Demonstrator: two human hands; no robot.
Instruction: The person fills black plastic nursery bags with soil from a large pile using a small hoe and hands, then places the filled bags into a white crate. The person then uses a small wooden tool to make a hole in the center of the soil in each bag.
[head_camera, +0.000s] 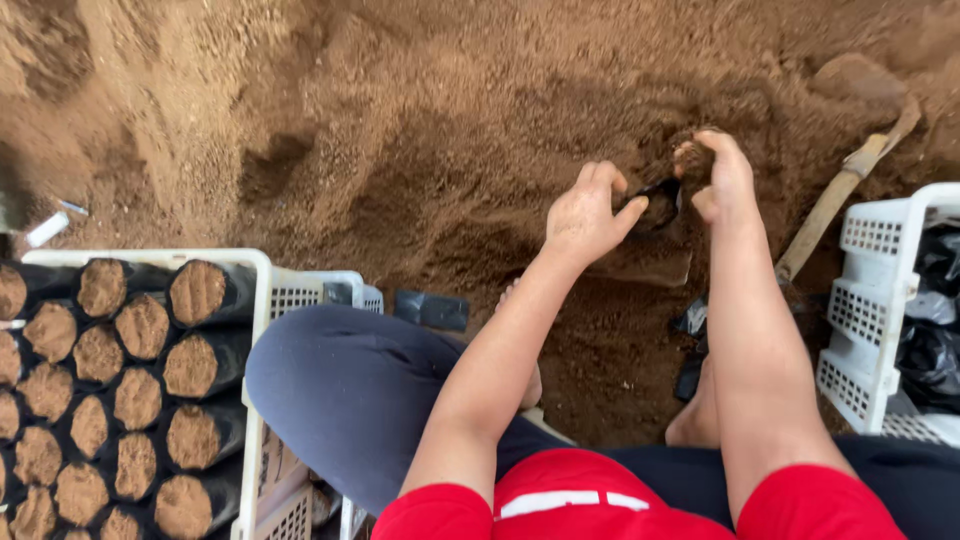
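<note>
Left hand (585, 215) grips the rim of a small black bag (660, 203). Right hand (715, 172), at 3 o'clock of it, holds loose soil (420, 130) above the opening. Crate (262, 300) of filled bags (120, 390) at 8 o'clock.

Both arms extend forward from the torso, forearms bare below short red sleeves. The left hand (585, 215) is held palm-down, fingers curled inward, thumb pointing right. The right hand (718, 175) sits slightly farther forward, wrist bent, fingers cupped downward and closed. The hands are near each other, not touching. One knee is raised at left.
</note>
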